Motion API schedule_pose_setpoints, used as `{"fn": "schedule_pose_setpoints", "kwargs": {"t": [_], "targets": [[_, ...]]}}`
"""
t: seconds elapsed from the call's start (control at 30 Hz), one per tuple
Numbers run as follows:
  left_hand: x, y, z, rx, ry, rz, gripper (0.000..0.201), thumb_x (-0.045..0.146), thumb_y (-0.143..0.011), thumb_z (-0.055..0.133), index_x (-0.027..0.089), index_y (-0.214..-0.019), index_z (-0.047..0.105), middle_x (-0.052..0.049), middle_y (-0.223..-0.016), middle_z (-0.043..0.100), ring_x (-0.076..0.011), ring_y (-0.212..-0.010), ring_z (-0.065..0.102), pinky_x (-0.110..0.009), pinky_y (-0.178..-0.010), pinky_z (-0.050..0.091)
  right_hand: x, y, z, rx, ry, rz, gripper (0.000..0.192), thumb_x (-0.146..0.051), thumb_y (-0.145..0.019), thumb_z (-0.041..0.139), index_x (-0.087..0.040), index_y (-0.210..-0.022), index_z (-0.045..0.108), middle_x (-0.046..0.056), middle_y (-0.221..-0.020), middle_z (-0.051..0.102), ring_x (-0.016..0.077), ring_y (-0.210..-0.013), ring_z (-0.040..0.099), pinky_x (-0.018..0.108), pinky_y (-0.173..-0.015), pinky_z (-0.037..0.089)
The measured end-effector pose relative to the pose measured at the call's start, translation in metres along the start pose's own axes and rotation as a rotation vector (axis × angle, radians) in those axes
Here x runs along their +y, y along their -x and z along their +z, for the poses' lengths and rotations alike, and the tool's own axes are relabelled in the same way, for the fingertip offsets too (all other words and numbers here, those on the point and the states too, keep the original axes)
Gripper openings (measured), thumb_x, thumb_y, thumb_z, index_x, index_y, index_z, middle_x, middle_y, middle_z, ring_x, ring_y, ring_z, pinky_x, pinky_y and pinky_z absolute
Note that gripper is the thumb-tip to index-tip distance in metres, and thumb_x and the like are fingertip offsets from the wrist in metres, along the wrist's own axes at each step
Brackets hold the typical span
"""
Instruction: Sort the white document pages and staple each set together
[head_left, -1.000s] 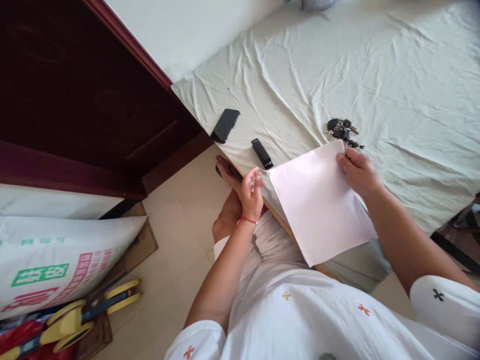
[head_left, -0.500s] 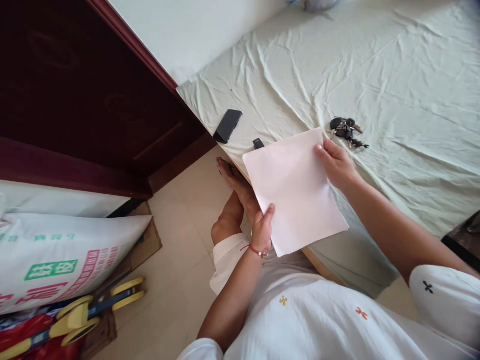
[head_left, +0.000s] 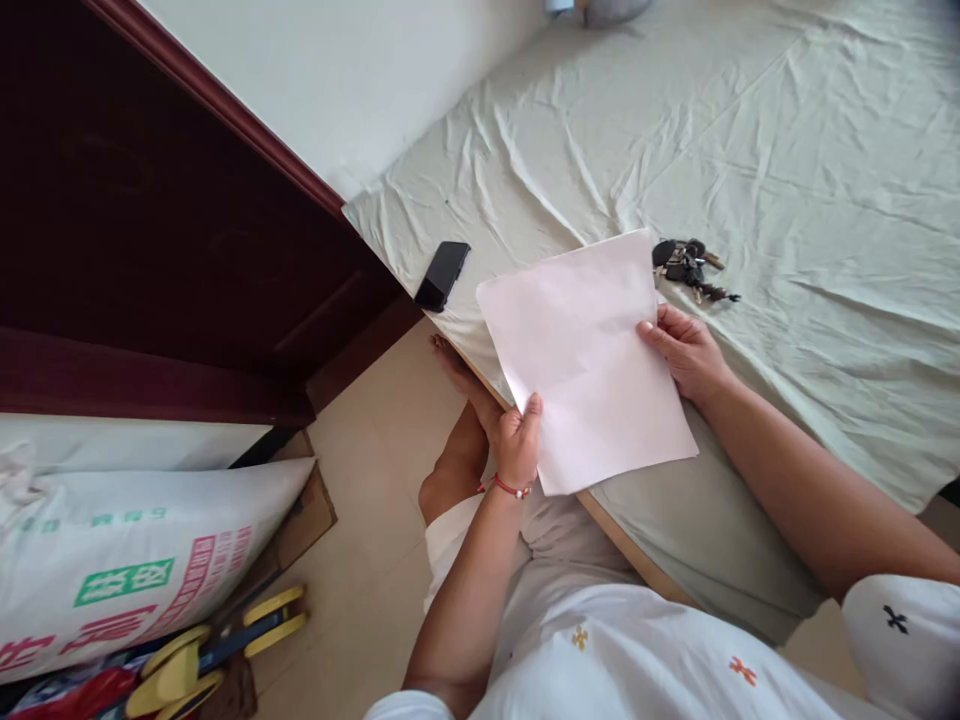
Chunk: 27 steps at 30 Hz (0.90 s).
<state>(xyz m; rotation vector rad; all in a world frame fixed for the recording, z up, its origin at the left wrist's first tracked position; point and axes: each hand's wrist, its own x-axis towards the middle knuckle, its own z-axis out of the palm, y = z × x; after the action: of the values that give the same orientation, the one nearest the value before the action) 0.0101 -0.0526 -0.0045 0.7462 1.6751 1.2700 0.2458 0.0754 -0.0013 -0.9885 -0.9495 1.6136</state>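
Paper sheet (head_left: 585, 350) now sits in both hands: left hand (head_left: 517, 440) has closed on its 7 o'clock edge (free a second ago), right hand (head_left: 686, 350) pinches the 3 o'clock edge. Sheet hovers over the bed (head_left: 787, 150) edge, keys (head_left: 690, 265) at 1 o'clock.

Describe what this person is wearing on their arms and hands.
Both forearms are bare. The left hand has a thin red string bracelet with a small pale bead at the wrist. The right hand wears nothing. The short white sleeves carry small cross-shaped marks, black on the right one.
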Motion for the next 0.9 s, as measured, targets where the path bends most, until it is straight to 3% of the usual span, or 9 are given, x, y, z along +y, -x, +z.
{"fn": "schedule_pose_setpoints", "kwargs": {"t": [0.17,0.37,0.47,0.6,0.67,0.77,0.9], "targets": [[-0.004,-0.001,-0.004,-0.068,-0.087,0.062,0.063,0.075,-0.087,0.069,0.02,-0.058,0.053,0.0,-0.058,0.052,-0.0136,-0.063,0.051,-0.026,-0.061,0.044,0.005,0.0,-0.003,0.02,0.098,-0.042,0.041,-0.057,-0.081,0.09,-0.024,-0.087,0.066,-0.002,-0.075,0.063,0.0104,-0.059,0.053,0.022,-0.048,0.044],[-0.002,-0.002,-0.005,-0.138,-0.041,0.002,0.063,0.074,-0.085,0.073,0.019,-0.06,0.054,0.003,-0.057,0.045,-0.01,-0.058,0.04,-0.026,-0.059,0.04,-0.002,-0.001,0.001,0.026,-0.007,0.0,0.049,-0.056,-0.067,0.098,-0.024,-0.084,0.064,-0.001,-0.08,0.068,0.013,-0.062,0.058,0.026,-0.052,0.051],[0.001,0.003,-0.004,-0.138,-0.019,0.007,0.056,0.069,-0.086,0.076,0.017,-0.069,0.064,0.002,-0.063,0.056,-0.0111,-0.062,0.048,-0.024,-0.063,0.045,-0.005,-0.003,0.0,0.043,-0.025,-0.001,0.05,-0.056,-0.067,0.098,-0.025,-0.085,0.063,0.0,-0.083,0.07,0.0145,-0.065,0.061,0.029,-0.056,0.053],[0.005,0.018,-0.004,-0.219,-0.014,-0.021,0.048,0.063,-0.089,0.076,0.016,-0.097,0.078,-0.005,-0.083,0.075,-0.0184,-0.081,0.067,-0.026,-0.076,0.055,-0.005,-0.007,-0.007,0.127,0.0,-0.067,0.057,-0.065,-0.066,0.096,-0.028,-0.091,0.061,0.001,-0.091,0.072,0.0186,-0.074,0.066,0.034,-0.064,0.058],[0.005,0.028,-0.007,-0.252,-0.074,-0.086,0.054,0.069,-0.089,0.073,0.015,-0.094,0.078,-0.005,-0.073,0.073,-0.0183,-0.071,0.067,-0.026,-0.063,0.054,-0.005,-0.008,-0.009,0.139,0.032,-0.093,0.059,-0.07,-0.067,0.093,-0.029,-0.093,0.059,0.001,-0.091,0.071,0.0198,-0.075,0.066,0.035,-0.065,0.059],[0.002,0.044,-0.014,-0.274,-0.162,-0.221,0.067,0.081,-0.083,0.069,0.015,-0.079,0.074,-0.001,-0.054,0.061,-0.0133,-0.045,0.052,-0.025,-0.04,0.038,-0.006,-0.005,-0.007,0.088,0.068,-0.078,0.058,-0.072,-0.07,0.09,-0.029,-0.093,0.058,0.001,-0.087,0.069,0.0197,-0.072,0.065,0.034,-0.061,0.057],[-0.007,0.067,-0.026,-0.37,-0.146,-0.383,0.075,0.09,-0.076,0.068,0.015,-0.077,0.072,0.0,-0.046,0.055,-0.0109,-0.037,0.046,-0.023,-0.034,0.029,-0.005,-0.001,-0.003,0.091,0.065,-0.066,0.054,-0.07,-0.073,0.09,-0.028,-0.091,0.061,0.0,-0.081,0.066,0.0159,-0.063,0.058,0.03,-0.054,0.05]]}}
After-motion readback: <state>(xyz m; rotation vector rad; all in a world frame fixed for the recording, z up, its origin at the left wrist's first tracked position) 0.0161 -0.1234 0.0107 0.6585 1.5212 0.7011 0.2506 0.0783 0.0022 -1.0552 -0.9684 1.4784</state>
